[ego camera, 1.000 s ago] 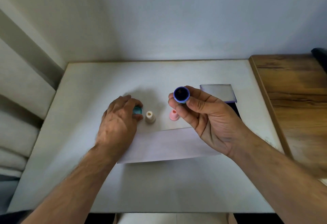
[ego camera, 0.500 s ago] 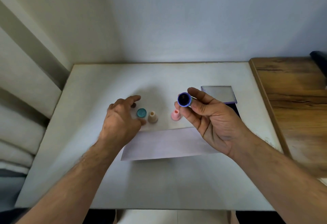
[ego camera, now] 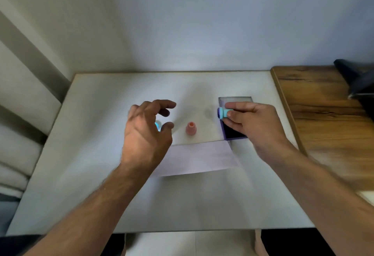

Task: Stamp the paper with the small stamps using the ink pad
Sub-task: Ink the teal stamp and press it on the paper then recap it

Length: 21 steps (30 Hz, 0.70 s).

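My right hand (ego camera: 253,124) pinches a small stamp (ego camera: 222,113) with a teal handle and a blue rim, held sideways over the open ink pad (ego camera: 234,134), whose dark ink surface shows below my fingers. The pad's clear lid (ego camera: 235,100) stands open behind. My left hand (ego camera: 147,132) hovers with loosely curled fingers over a teal cap (ego camera: 157,125), mostly hidden beneath it. A pink stamp (ego camera: 190,128) stands upright between my hands. The white paper (ego camera: 202,158) lies in front of the stamps. The beige stamp is hidden.
The white table (ego camera: 101,98) meets a wall at the back. A wooden surface (ego camera: 323,114) adjoins it on the right, with a dark object (ego camera: 358,81) at its far end. Cushions lie to the left.
My right hand has carried the stamp rightwards from mid-table to over the ink pad and turned it sideways. My left hand has lifted off the teal cap and now hovers above it.
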{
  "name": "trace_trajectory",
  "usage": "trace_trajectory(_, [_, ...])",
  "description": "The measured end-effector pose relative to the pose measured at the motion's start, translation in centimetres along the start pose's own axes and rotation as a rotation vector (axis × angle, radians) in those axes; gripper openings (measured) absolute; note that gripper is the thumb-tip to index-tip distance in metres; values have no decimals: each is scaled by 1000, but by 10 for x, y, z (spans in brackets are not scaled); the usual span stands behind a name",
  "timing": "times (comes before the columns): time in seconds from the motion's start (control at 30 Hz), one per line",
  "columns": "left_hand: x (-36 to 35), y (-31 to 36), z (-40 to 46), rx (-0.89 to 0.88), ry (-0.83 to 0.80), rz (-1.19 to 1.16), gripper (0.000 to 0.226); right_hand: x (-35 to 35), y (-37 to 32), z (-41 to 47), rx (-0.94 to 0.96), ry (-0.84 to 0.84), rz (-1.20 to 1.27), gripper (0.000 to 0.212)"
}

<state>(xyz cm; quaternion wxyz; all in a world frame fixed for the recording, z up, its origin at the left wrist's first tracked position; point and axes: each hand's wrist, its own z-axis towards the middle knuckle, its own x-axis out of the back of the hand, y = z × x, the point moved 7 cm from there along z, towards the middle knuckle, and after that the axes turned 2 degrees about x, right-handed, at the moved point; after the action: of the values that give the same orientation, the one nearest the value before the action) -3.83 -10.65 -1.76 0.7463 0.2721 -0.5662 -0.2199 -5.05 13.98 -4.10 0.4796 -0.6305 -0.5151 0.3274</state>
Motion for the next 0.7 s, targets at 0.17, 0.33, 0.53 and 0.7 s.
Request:
trace_trajectory(0.17, [-6, 14, -8, -81, -54, 33, 38, 21, -26, 1, 429, 139, -854, 23])
trace_trajectory(0.33, [-5, 19, -7, -104, -54, 39, 31, 34, -28, 11, 362, 137, -1034, 18])
trace_trajectory(0.53, [-11, 22, -10, -89, -75, 13, 30, 32, -17, 11, 294, 79, -1105, 20])
trace_trajectory(0.7, [-12, 26, -15, -111, -93, 12, 28, 33, -13, 14, 145, -20, -1015, 20])
